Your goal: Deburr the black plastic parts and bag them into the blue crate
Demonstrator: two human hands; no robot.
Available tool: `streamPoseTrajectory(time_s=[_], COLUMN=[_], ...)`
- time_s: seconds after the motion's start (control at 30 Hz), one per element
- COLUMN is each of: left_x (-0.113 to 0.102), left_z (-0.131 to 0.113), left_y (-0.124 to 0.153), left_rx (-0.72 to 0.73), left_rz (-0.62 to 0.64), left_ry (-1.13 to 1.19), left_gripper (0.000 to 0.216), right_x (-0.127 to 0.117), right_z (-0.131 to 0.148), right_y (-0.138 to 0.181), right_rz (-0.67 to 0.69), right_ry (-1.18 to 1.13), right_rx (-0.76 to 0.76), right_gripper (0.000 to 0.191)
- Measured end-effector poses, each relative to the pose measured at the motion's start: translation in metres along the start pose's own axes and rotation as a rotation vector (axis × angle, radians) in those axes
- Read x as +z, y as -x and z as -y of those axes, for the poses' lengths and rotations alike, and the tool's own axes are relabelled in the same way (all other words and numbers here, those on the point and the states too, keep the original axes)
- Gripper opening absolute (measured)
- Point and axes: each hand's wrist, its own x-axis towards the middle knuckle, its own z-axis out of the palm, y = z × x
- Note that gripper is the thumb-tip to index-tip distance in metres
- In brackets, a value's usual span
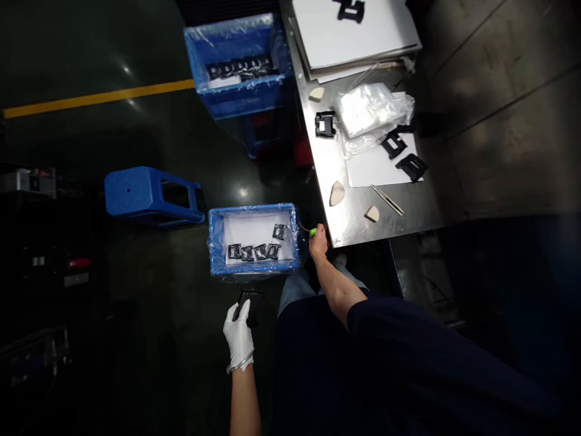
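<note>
My left hand [239, 334], in a white glove, is closed around a black plastic part [249, 301] held low, just in front of a blue bin [216, 233]. That bin is lined with white paper and holds several black parts [254, 251] in a row. My bare right hand [318, 241] is closed on a small green tool [313, 231] between the bin and the corner of a metal table [351, 221].
On the table lie black parts [325, 123], a clear plastic bag [372, 112], white sheets [354, 30], beige wedges [336, 194] and thin sticks [387, 200]. A second blue bin [204, 51] of black parts stands farther back. A blue stool [136, 194] lies on the dark floor to the left.
</note>
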Motion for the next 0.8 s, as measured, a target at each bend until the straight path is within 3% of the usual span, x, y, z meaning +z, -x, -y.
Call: streamPoseTrajectory(time_s=[0.13, 0.27, 0.37, 0.43, 0.5, 0.6, 0.67, 0.73, 0.8], left_x=[-0.012, -0.015, -0.010, 0.000, 0.016, 0.051, 0.078, 0.106, 0.132], left_z=[0.017, 0.029, 0.016, -0.003, -0.027, -0.063, -0.082, -0.094, -0.099], left_y=[0.006, 0.005, 0.007, 0.015, 0.029, 0.061, 0.087, 0.113, 0.135], left_rx=[-0.006, 0.042, 0.207, 0.366, 0.505, 0.683, 0.734, 0.744, 0.758], left_rz=[-0.071, -0.099, -0.046, 0.058, 0.240, 0.530, 0.653, 0.725, 0.738], left_ry=[0.072, 0.033, -0.081, -0.226, -0.348, -0.361, -0.346, -0.345, -0.348], left_gripper=[0.042, 0.043, 0.038, 0.037, 0.040, 0.042, 0.045, 0.046, 0.046], right_x=[-0.003, -0.026, -0.057, -0.084, -0.115, -0.159, -0.183, -0.200, -0.212], right_z=[0.010, 0.019, 0.019, 0.019, 0.020, 0.027, 0.031, 0.030, 0.024], right_y=[0.005, 0.021, 0.034, 0.042, 0.051, 0.063, 0.069, 0.072, 0.068], right_rz=[-0.082, -0.143, -0.147, -0.148, -0.048, 0.375, 0.587, 0.630, 0.585], right_ry=[-0.057, -0.162, -0.275, -0.354, -0.540, -0.961, -1.080, -1.069, -1.022], right_rx=[-0.049, -0.165, -0.246, -0.274, -0.299, -0.366, -0.442, -0.544, -0.628], right_gripper=[0.042, 0.046, 0.049, 0.048, 0.040, 0.029, 0.026, 0.030, 0.035])
